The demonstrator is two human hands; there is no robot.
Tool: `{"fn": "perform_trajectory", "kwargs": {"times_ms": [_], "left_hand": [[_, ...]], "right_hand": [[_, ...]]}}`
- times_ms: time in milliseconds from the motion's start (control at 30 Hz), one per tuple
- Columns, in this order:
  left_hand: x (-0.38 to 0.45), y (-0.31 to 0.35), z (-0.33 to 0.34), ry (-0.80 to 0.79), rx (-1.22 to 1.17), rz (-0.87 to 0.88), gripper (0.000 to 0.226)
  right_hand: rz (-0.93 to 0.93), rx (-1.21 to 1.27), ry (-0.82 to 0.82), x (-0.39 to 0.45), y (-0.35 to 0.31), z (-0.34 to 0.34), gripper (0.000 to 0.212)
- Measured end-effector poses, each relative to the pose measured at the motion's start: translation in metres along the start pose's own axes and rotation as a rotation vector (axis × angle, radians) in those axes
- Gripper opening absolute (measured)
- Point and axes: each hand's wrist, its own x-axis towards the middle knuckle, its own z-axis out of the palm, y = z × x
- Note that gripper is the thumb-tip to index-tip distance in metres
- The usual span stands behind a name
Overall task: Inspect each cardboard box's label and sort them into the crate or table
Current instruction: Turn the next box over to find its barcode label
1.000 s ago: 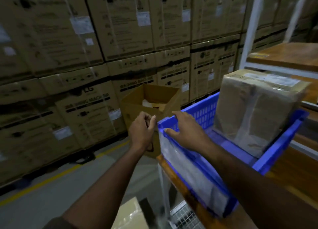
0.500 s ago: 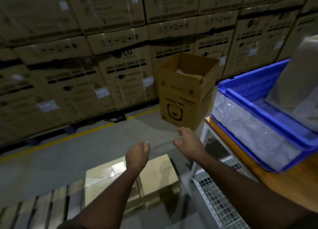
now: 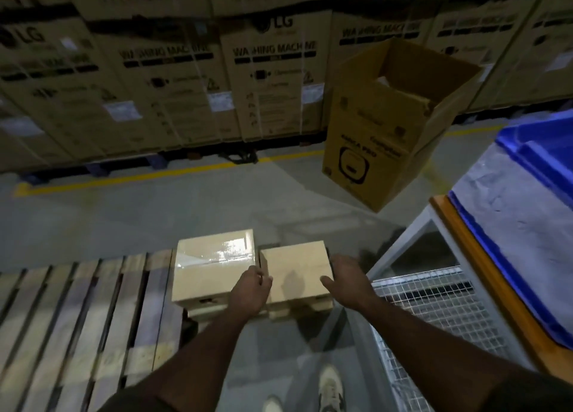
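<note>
"What were the two small boxes made of?"

"Both were matt brown cardboard. The left box [image 3: 214,267] carried glossy clear tape that caught the light; the right box [image 3: 294,272] looked plain and dull."

"And under them?"

"A pallet [image 3: 77,318] of rough, bare wooden slats."

"The rest?"

"The crate [image 3: 539,157] was smooth blue plastic, the table [image 3: 471,256] had a wood edge over painted metal, with wire mesh [image 3: 434,312] below. The floor [image 3: 124,219] was smooth grey concrete."

Wooden pallet [image 3: 77,312] on grey floor [image 3: 124,213] — stacked washing-machine cartons [image 3: 266,80] behind.
</note>
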Motion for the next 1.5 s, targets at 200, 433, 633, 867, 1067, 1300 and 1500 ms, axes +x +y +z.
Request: {"fn": "perform_trajectory", "kwargs": {"times_ms": [200,433,633,867,1067,1300,1500], "left_hand": [[0.044,-0.028,0.070,-0.016,-0.128,-0.129,0.041],[0.104,-0.097,0.172,-0.097,-0.080,-0.257,0.057],[0.166,-0.140,0.240,-0.044,-0.263,-0.401,0.060],[0.217,-0.171,0.281,0.067,-0.468,-0.612,0.049],[0.223,-0.191,0.304,0.194,-0.478,-0.671,0.057],[0.206,-0.175,0.290,0.207,-0.559,-0.584,0.052],[0.158,-0.096,0.213,0.226,-0.677,-0.422,0.025]], "right_hand": [[0.062,0.030,-0.053,0.063,0.052,0.057,0.049],[0.192,0.094,-0.071,0.145,0.114,0.145,0.052],[0.246,0.094,-0.064,0.213,0.169,0.216,0.055],[0.413,0.186,-0.088,0.268,0.212,0.273,0.063],[0.484,0.260,-0.042,0.281,0.228,0.302,0.066],[0.419,0.257,0.089,0.253,0.231,0.272,0.063],[0.474,0.335,0.184,0.207,0.199,0.184,0.072]]}}
